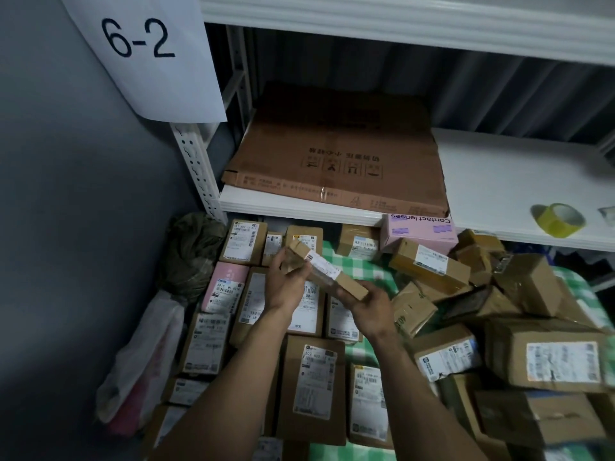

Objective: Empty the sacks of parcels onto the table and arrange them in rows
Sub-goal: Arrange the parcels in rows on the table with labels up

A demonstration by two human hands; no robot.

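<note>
Both hands are on one slim parcel (327, 272), a brown carton with a white label strip across its top. It is held tilted, in the air above the back rows.
- left hand (286, 284): fingers curled round the far end
- right hand (369, 311): fingers wrapped under the near end, thumb side up

Counts:
- laid-out parcels (311, 384): at least ten, label-up, in rough rows on the left half of the table (359, 266), which has a green/white check cloth. All are brown except 1 pink parcel (226, 287).
- loose pile (429, 264): brown cartons heaped at all angles on the right half. They overlap, so I can't get an exact count.
- 1 pink box (421, 232) at the back of the pile, against the shelf edge
- 1 olive sack (193, 254), crumpled at the table's left edge, and 1 whitish plastic bag (143, 354) just in front of it
- 1 flattened carton (336, 151) and 1 roll of yellowish tape (559, 219) on the white shelf (499, 174), well apart

Readable text:
- paper sign (139, 38) on the left upright: "6-2", handwritten
- pink box: "Contact lenses", upside down from this view
- nearest big label: "502 602"; the rest is barcodes and blur
- flattened carton: a line of Chinese print and four handling icons, upside down
- other labels are too small to read
</note>
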